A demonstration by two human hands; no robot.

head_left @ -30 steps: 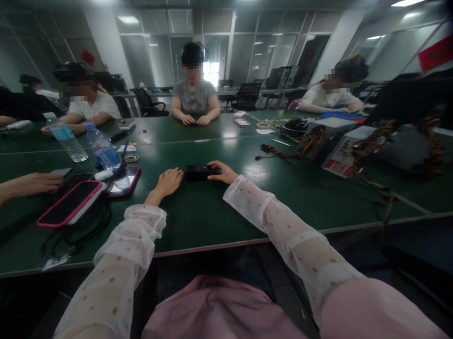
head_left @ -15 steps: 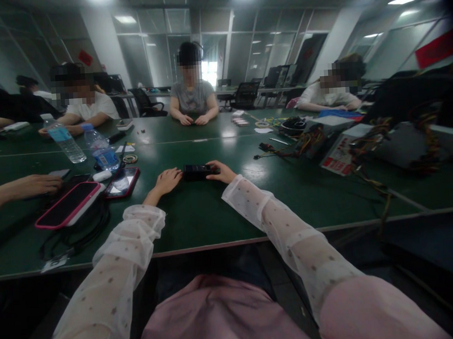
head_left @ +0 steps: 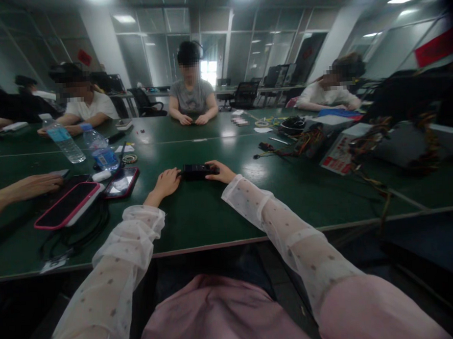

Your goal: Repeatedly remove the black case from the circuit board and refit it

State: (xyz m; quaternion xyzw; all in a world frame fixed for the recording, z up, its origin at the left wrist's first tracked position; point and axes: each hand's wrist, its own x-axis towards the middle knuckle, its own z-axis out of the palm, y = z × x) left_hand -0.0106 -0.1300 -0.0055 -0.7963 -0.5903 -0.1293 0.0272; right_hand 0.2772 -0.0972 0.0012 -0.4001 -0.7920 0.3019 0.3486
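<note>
A small black rectangular device (head_left: 196,172) lies on the green table (head_left: 209,206) in front of me; its exact kind is too dark to make out. My right hand (head_left: 222,172) has its thumb and fingers around the device's right end. At the left end, my left hand (head_left: 168,182) rests palm down on the tabletop, fingers stretched out, with the fingertips close to the device. Whether they touch it I cannot tell.
Left of me lie a pink-rimmed phone (head_left: 69,204), a red-edged phone (head_left: 122,182) and another person's hand (head_left: 39,186). Two water bottles (head_left: 99,146) lean behind them. Power supplies with loose cables (head_left: 336,155) occupy the right. Several people sit across the table.
My left hand has shifted very slightly to the left. The device and my right hand look the same as before.
</note>
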